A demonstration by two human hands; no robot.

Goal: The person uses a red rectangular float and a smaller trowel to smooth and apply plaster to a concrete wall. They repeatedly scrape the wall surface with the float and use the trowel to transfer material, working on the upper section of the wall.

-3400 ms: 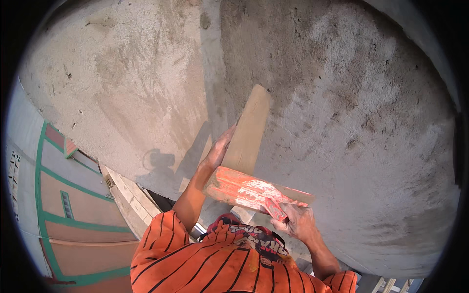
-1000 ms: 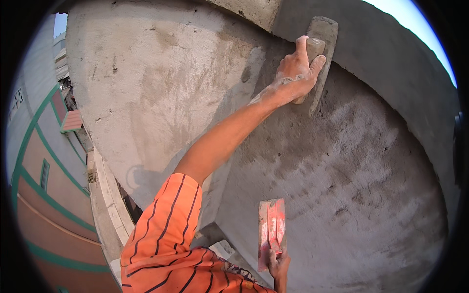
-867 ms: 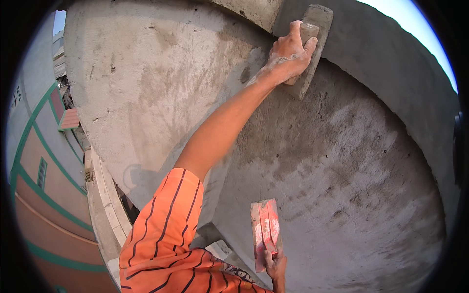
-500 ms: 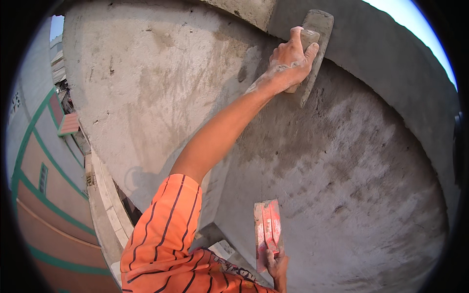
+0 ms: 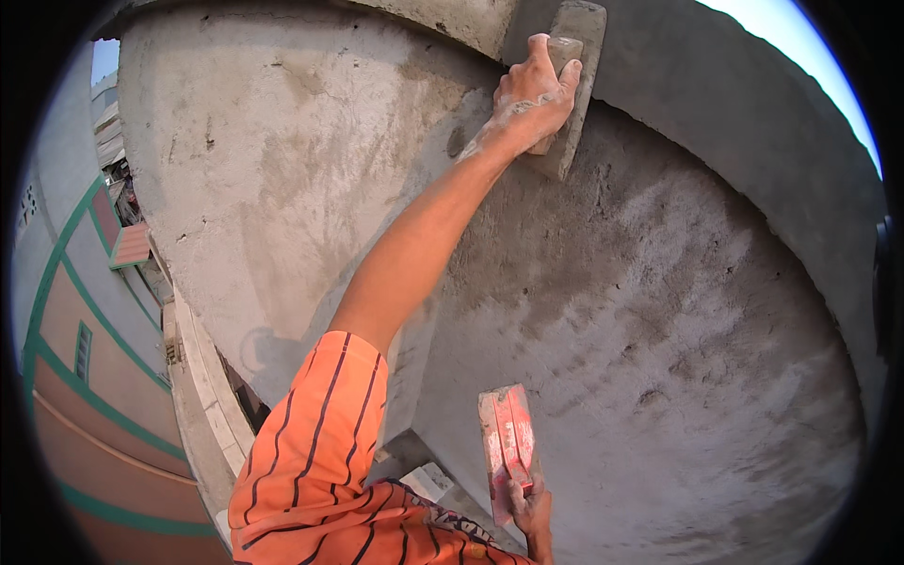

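Observation:
My left hand [image 5: 537, 96] is closed round the handle of a grey, cement-caked plastering float [image 5: 580, 66]. Its long blade lies slanted against the edge of the smooth, darker grey cement band [image 5: 697, 85] at the top of the wall. Pale cement smears mark the wrist and knuckles. Low in the picture, my right hand [image 5: 533, 516] grips a red plastering float [image 5: 509, 438], held upright with its ridged, scuffed side showing and grey cement along its edges. This second float appears apart from the wall.
Rough grey wall [image 5: 650, 348] with damp, dark patches fills the right side; a paler wall face [image 5: 254, 160] meets it at a corner. A concrete ledge [image 5: 461, 21] juts out above. Far down left stands a building [image 5: 104, 377] with green trim, beyond a narrow ledge [image 5: 202, 377].
My left hand has slid the grey float a little left and up along the band's edge. The red float has shifted and tipped slightly left in my right hand.

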